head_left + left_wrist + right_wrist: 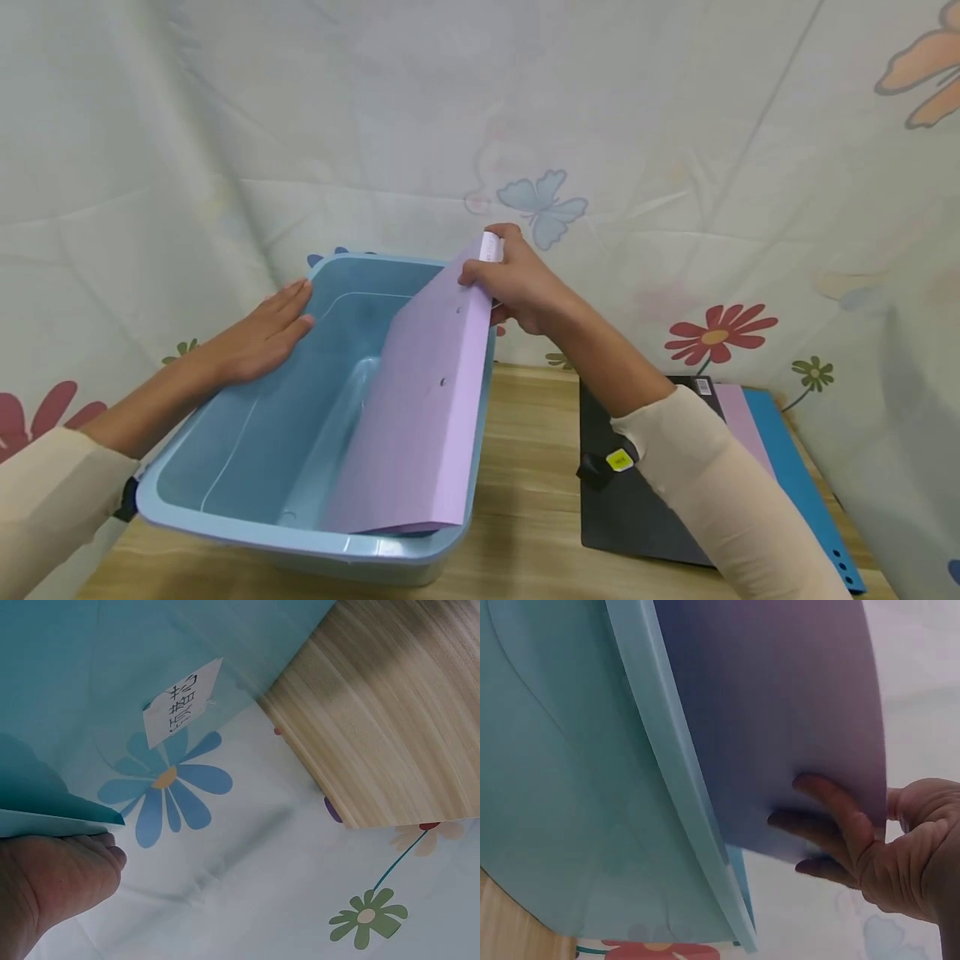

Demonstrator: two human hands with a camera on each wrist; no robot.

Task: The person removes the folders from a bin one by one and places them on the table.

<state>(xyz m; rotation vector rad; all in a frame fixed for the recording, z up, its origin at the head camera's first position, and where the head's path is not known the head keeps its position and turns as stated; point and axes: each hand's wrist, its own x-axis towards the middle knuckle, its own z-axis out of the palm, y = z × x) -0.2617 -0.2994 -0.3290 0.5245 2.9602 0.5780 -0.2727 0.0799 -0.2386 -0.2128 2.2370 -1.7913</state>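
A light purple ring binder or folder (408, 392) stands tilted inside a blue plastic tub (247, 533), leaning on its right side. My right hand (528, 279) grips the folder's upper far corner. In the right wrist view the right fingers (829, 806) spread over the folder's outer face, above the tub's rim. My left hand (262, 333) rests on the tub's left rim with fingers straight and together. The left wrist view shows the left hand (64, 877) against the rim from outside, and a white label (180, 705) with handwriting by the tub's wall.
Right of the tub, a black folder (637, 517), a purple one (742, 425) and a blue one (795, 475) lie overlapping on the wooden table (525, 500). A black item with a yellow tag (620, 460) is on the black folder. A flower-printed curtain (637, 125) hangs behind.
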